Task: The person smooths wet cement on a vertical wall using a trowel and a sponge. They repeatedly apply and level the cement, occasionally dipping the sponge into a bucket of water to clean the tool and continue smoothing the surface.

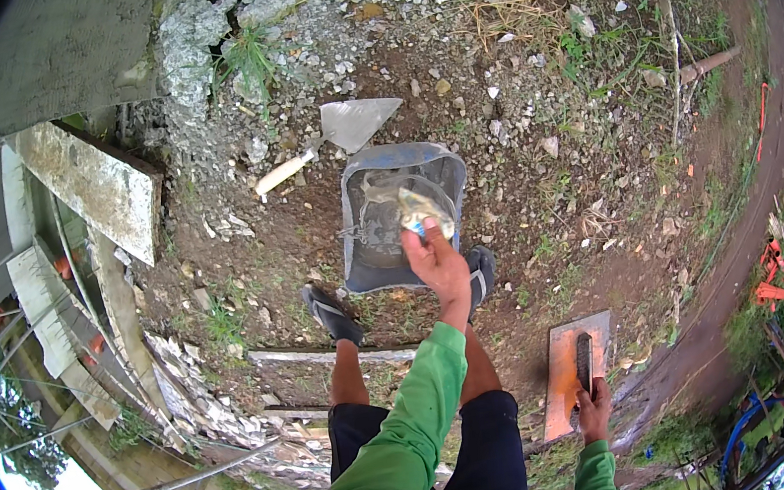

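Note:
My left hand (437, 264) grips a crumpled pale packet (420, 203) with a blue patch, over a grey plastic tub (359, 260) streaked with wet grey residue. In my right hand (592, 407), lower right, is the dark handle of a rectangular orange-stained plastering float (560, 367). A pointed trowel (362, 121) with a pale handle lies on the ground above and left of the tub. My sandalled feet (330, 319) flank the tub's near end, partly behind my left arm on the right side.
Rubble and soil (548, 143) surround me. A dirty board (93, 187), poles and pale planks stand or lie along the left. A narrow plank (298, 360) lies behind my feet. Orange pieces (781, 290), a short pipe (708, 65) and debris lie at the right edge.

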Available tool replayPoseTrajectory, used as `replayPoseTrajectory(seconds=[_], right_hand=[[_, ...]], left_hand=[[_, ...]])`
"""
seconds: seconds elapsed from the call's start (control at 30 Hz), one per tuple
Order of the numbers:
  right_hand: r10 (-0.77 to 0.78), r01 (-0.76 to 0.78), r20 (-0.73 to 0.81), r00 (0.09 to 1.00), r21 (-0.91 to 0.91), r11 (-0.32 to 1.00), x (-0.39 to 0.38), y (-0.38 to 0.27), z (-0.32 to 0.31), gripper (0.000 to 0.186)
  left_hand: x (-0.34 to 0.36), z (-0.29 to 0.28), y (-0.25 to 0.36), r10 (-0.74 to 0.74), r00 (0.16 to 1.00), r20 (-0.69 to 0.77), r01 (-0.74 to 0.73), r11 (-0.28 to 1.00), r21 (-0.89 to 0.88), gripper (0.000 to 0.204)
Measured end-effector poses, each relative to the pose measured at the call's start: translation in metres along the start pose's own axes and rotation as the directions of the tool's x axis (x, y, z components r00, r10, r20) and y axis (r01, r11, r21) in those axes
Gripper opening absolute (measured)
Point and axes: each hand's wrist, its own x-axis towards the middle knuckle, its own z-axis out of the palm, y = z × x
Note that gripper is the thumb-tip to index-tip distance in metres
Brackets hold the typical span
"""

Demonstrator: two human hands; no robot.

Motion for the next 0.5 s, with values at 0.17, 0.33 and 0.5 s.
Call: replayPoseTrajectory(seconds=[0.17, 0.33, 0.5], right_hand=[[-0.037, 0.038, -0.011, 0.999, 0.131, 0.991, 0.026, 0.018, 0.009, 0.014], [-0.032, 0.032, 0.001, 0.999, 0.107, 0.994, 0.072, -0.026, 0.019, 0.013], [-0.071, 0.068, 0.028, 0.997, 0.069, 0.995, 0.135, -0.078, 0.046, 0.015]], left_hand=[[0.006, 0.006, 0.043, 0.151, 0.731, 0.666, -0.314, 0.940, 0.131, 0.030], [0.097, -0.098, -0.104, -0.106, 0.858, 0.503, -0.443, 0.345, 0.828, 0.052], [0.132, -0.118, -0.150, -0.469, 0.802, 0.369, -0.397, 0.041, 0.917, 0.069]])
